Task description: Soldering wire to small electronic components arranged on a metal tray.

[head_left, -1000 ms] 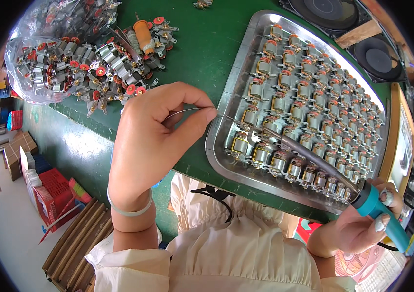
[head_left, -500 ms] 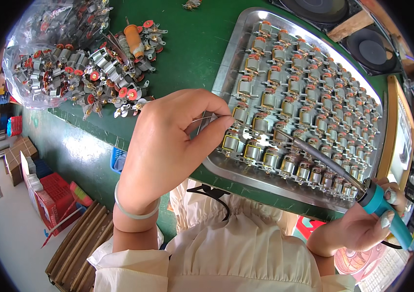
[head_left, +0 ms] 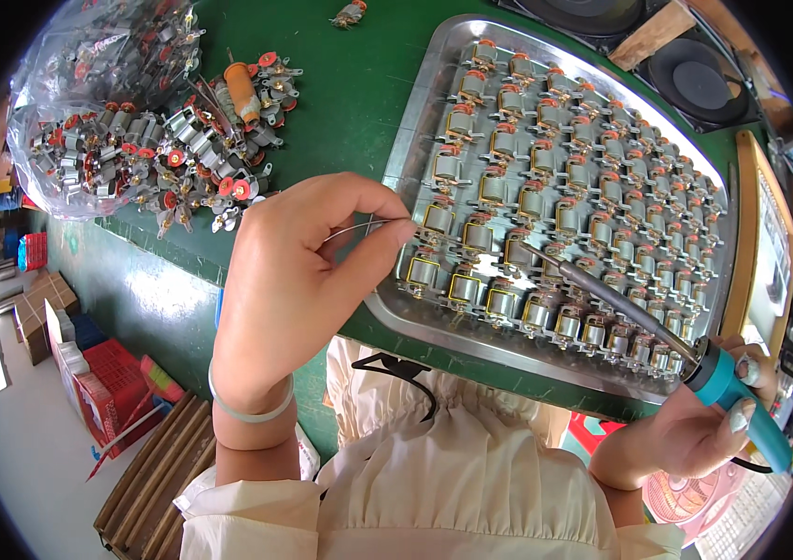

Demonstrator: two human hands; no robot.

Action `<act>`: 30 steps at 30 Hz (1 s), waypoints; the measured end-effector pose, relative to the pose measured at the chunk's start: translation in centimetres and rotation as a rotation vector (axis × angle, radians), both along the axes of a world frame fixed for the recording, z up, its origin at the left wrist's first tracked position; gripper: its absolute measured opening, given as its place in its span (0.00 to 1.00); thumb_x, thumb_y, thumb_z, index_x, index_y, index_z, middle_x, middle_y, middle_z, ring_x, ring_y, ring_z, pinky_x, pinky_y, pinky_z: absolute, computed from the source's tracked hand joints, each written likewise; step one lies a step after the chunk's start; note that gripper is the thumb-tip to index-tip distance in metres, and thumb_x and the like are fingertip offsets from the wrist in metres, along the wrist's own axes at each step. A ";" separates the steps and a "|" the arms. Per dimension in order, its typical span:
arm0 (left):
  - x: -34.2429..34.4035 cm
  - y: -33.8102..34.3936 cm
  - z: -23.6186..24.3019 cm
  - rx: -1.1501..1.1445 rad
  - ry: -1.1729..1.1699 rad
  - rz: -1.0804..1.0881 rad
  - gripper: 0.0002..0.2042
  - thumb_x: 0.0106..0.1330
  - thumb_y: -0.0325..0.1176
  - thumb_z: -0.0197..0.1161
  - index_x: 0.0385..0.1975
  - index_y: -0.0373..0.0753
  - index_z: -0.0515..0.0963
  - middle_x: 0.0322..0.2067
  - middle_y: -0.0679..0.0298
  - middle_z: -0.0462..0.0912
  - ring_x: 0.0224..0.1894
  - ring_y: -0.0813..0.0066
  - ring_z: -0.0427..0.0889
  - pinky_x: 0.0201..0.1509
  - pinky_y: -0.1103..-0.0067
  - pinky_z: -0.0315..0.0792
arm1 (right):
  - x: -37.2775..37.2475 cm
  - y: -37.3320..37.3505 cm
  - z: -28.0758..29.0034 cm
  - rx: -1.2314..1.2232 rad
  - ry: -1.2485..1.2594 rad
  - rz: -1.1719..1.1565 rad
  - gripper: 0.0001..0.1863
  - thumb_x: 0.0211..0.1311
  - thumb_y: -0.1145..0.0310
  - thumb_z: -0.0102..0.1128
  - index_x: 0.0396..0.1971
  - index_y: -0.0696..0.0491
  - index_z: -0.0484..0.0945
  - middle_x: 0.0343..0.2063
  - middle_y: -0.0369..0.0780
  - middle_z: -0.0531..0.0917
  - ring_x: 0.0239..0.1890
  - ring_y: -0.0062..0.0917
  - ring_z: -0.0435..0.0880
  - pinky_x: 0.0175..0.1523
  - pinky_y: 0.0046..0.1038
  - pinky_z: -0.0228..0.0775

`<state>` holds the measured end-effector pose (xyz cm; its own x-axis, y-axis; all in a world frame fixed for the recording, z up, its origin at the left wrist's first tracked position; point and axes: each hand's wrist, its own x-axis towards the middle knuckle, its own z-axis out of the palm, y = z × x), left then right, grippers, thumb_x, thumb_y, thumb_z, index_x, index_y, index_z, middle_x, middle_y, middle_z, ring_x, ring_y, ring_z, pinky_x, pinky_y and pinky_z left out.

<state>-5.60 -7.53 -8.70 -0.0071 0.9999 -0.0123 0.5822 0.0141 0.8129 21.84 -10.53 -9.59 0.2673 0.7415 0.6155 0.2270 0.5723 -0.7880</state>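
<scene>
My left hand [head_left: 294, 280] pinches a thin metal wire [head_left: 354, 229] between thumb and forefinger at the left edge of a steel tray [head_left: 395, 182]. Rows of small motor-like metal parts with red tops [head_left: 543, 161] stand in the tray. My right hand [head_left: 714, 420] grips a soldering iron with a teal handle [head_left: 737, 397]. Its long dark shaft [head_left: 611, 299] reaches over the lower rows, the tip among the parts right of my left fingertips.
Loose parts and a clear plastic bag [head_left: 98, 47] lie with an orange thread spool [head_left: 242, 91] at upper left. Black speakers [head_left: 695, 79] and a wooden frame [head_left: 756, 233] are at the right. Below left are red baskets [head_left: 117, 406] and wooden slats [head_left: 149, 476].
Over the last second the tray and parts have shifted left in the view. My left hand dipped rightward, then moved back left; the iron's tip now sits slightly farther right among the parts.
</scene>
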 end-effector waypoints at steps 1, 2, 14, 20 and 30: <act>0.0 -0.1 -0.2 0.000 0.003 0.000 0.04 0.45 0.23 0.59 0.21 0.32 0.72 0.15 0.64 0.69 0.13 0.84 0.60 0.15 0.86 0.54 | -0.1 0.0 0.0 0.000 0.003 0.000 0.17 0.51 0.60 0.44 0.31 0.61 0.65 0.22 0.43 0.65 0.21 0.26 0.62 0.26 0.24 0.52; 0.1 -0.1 -0.4 0.015 -0.007 0.002 0.03 0.46 0.23 0.59 0.21 0.33 0.73 0.12 0.71 0.63 0.13 0.88 0.54 0.15 0.87 0.47 | -0.2 0.0 0.0 -0.010 -0.003 -0.017 0.17 0.51 0.60 0.44 0.30 0.61 0.65 0.21 0.42 0.65 0.21 0.26 0.61 0.26 0.24 0.52; 0.3 -0.4 0.3 -0.037 0.019 -0.002 0.03 0.45 0.23 0.58 0.20 0.33 0.72 0.15 0.64 0.70 0.12 0.83 0.61 0.15 0.86 0.55 | -2.2 0.1 0.0 -0.119 -0.039 0.062 0.16 0.52 0.60 0.47 0.27 0.59 0.64 0.17 0.39 0.64 0.18 0.22 0.60 0.23 0.21 0.52; 0.2 -0.2 0.0 -0.019 0.042 -0.013 0.03 0.45 0.24 0.58 0.20 0.34 0.73 0.15 0.63 0.71 0.12 0.80 0.62 0.15 0.85 0.56 | -2.4 0.2 -0.1 -0.120 -0.047 0.084 0.16 0.52 0.59 0.47 0.27 0.59 0.64 0.17 0.39 0.64 0.18 0.22 0.61 0.23 0.20 0.52; 0.5 -0.1 -0.4 0.019 0.004 0.013 0.04 0.45 0.23 0.60 0.21 0.34 0.73 0.10 0.76 0.55 0.14 0.91 0.48 0.16 0.88 0.41 | -2.6 0.3 -0.2 -0.127 -0.034 0.037 0.16 0.51 0.59 0.48 0.27 0.60 0.64 0.18 0.39 0.64 0.18 0.22 0.60 0.22 0.21 0.52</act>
